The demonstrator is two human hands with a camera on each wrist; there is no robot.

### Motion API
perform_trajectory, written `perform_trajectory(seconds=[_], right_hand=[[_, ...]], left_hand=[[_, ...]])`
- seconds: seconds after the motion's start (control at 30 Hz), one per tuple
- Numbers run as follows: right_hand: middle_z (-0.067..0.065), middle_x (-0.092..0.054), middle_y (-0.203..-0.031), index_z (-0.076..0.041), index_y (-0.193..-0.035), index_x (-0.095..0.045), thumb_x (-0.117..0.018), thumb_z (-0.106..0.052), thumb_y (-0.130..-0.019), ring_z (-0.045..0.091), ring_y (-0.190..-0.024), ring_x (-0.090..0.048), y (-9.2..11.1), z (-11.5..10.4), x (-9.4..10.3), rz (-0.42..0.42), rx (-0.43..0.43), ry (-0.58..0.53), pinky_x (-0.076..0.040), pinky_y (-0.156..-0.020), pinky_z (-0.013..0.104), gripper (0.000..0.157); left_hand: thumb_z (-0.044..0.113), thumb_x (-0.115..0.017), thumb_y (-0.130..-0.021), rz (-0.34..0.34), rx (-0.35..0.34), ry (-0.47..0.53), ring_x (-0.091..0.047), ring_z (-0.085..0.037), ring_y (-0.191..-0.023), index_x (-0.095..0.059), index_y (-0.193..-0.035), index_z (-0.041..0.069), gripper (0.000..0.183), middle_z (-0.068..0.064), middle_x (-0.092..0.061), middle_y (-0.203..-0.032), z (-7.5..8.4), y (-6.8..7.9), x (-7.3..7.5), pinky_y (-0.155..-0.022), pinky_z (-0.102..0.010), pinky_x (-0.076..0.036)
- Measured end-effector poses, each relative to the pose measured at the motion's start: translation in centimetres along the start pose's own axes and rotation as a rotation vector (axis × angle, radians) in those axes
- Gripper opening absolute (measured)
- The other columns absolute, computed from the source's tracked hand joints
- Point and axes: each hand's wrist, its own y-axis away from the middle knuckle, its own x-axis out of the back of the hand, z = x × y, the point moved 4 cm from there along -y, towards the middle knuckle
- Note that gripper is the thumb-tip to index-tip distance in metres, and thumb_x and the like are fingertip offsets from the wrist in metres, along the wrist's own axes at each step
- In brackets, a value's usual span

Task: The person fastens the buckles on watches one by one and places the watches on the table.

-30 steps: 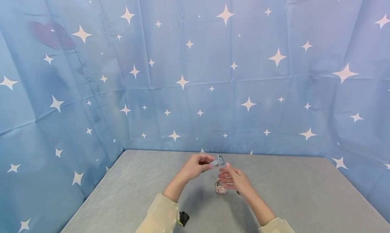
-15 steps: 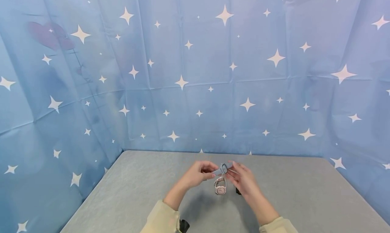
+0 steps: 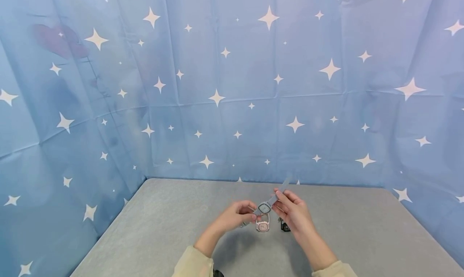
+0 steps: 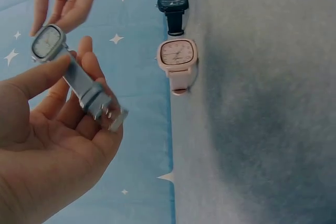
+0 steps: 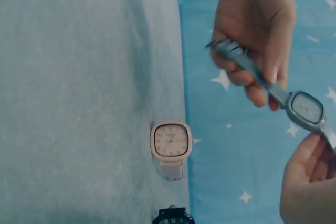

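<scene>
A grey-blue wristwatch [image 3: 264, 207] is held above the table, its strap unfastened and stretched on a slant between both hands. My left hand [image 3: 233, 217] pinches the buckle-end strap between thumb and fingers; the metal buckle [image 4: 116, 120] pokes out past the fingers in the left wrist view. On the other side of the dial, my right hand [image 3: 296, 214] pinches the plain strap, whose free end rises beyond the fingers. Below lie a pink wristwatch [image 3: 262, 227] and a black wristwatch [image 3: 285, 227], side by side, the black one partly hidden by my right hand.
The grey tabletop [image 3: 152, 224] spreads around the watches. A blue curtain [image 3: 188, 120] with white stars hangs behind it and along the sides. A black object [image 3: 218, 273] shows at my left sleeve.
My right hand, apart from the grey-blue watch a second ago, has taken hold of its free strap. The watch has come lower and turned dial up, its strap drawn out straight.
</scene>
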Motion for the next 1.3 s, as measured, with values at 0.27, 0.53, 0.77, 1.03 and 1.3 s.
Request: perform_trajectory(seconds=[0.27, 0.53, 0.77, 1.03, 1.3], right_hand=[[-0.016, -0.071, -0.107, -0.019, -0.092, -0.065, -0.066, -0.019, -0.097, 0.005, -0.093, -0.07, 0.5, -1.1, -0.9, -0.017, 0.071, 0.104, -0.057, -0.087, 0.025, 0.005], [-0.015, -0.074, -0.102, -0.011, -0.109, -0.067, -0.068, -0.025, -0.095, 0.005, -0.099, -0.071, 0.8, -1.5, -1.4, 0.004, 0.123, 0.227, -0.057, -0.089, 0.025, 0.019], [-0.015, -0.074, -0.101, -0.006, -0.119, -0.065, -0.065, -0.028, -0.097, 0.004, -0.101, -0.07, 1.2, -1.6, -1.6, -0.017, 0.162, 0.275, -0.057, -0.091, 0.025, 0.03], [-0.01, -0.074, -0.103, -0.008, -0.117, -0.064, -0.065, -0.021, -0.097, 0.008, -0.099, -0.071, 1.2, -1.3, -1.9, -0.068, 0.17, 0.228, -0.057, -0.09, 0.027, 0.023], [-0.006, -0.072, -0.095, 0.002, -0.138, -0.052, -0.062, -0.017, -0.099, 0.011, -0.097, -0.07, 1.5, -1.2, -2.2, -0.131, 0.148, 0.205, -0.057, -0.089, 0.027, 0.044]], left_hand=[[0.007, -0.061, -0.097, 0.079, 0.031, 0.007, -0.061, -0.006, -0.09, -0.063, -0.114, -0.01, 0.024, -0.025, -0.069, -0.11, -0.8, 0.4, -0.1, -0.082, -0.029, -0.053], [0.016, -0.06, -0.099, 0.187, 0.062, -0.006, -0.06, -0.009, -0.082, -0.067, -0.106, -0.005, 0.023, -0.02, -0.069, -0.099, -0.8, 1.2, -0.3, -0.072, -0.027, -0.05], [0.041, -0.036, -0.108, -0.022, 0.232, 0.164, -0.073, -0.017, -0.083, -0.071, -0.111, -0.005, 0.058, -0.02, -0.075, -0.1, -1.4, 1.1, -2.4, -0.069, -0.028, -0.056], [0.042, -0.032, -0.109, -0.039, 0.29, 0.646, -0.06, -0.035, -0.127, -0.055, -0.132, -0.01, 0.061, -0.027, -0.061, -0.134, -2.1, 1.1, -3.8, -0.109, -0.045, -0.047], [0.022, -0.045, -0.107, 0.214, 0.213, 1.027, -0.068, -0.009, -0.1, -0.062, -0.106, 0.008, 0.022, 0.0, -0.072, -0.102, -1.9, 0.9, -3.2, -0.099, -0.027, -0.053]])
